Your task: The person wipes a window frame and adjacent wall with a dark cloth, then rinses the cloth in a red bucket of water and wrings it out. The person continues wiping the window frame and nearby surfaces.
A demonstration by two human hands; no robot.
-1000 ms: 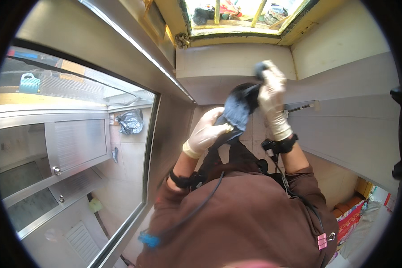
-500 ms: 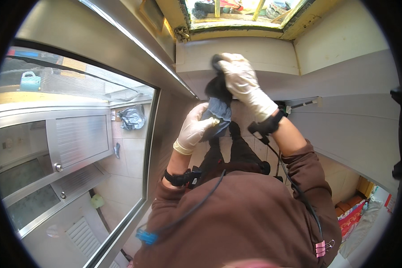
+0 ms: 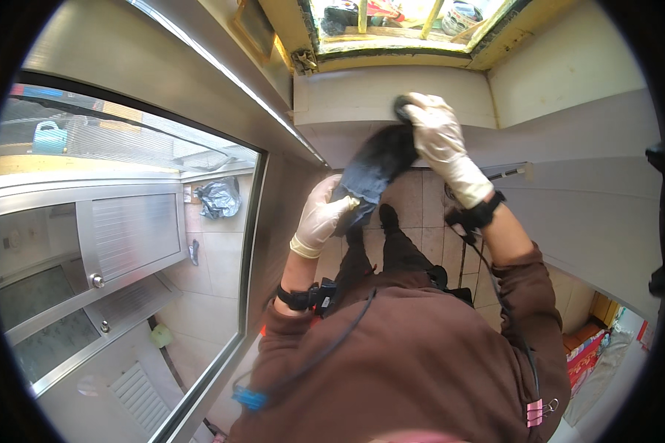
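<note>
Both my hands wear pale rubber gloves. A limp dark piece, like a cloth or a sock, black at one end and grey-blue at the other (image 3: 372,168), stretches between them. My left hand (image 3: 321,218) is closed on its lower, grey-blue end. Higher up and to the right, my right hand (image 3: 443,140) grips the black end, where a dark rounded bit sticks out past the fingers. Motion blurs the black part, so its exact kind cannot be made out.
To the left stands a metal-framed glass panel (image 3: 250,244), which shows cabinets and a crumpled grey bag. Ahead is a pale ledge (image 3: 395,96) below a yellow-framed window (image 3: 391,59). A light panel (image 3: 569,199) rises on the right. My feet are on the tiled floor (image 3: 414,196).
My right hand has moved to the right with the black end, and the dark piece is now drawn out longer and more slanted. The left hand has hardly moved.
</note>
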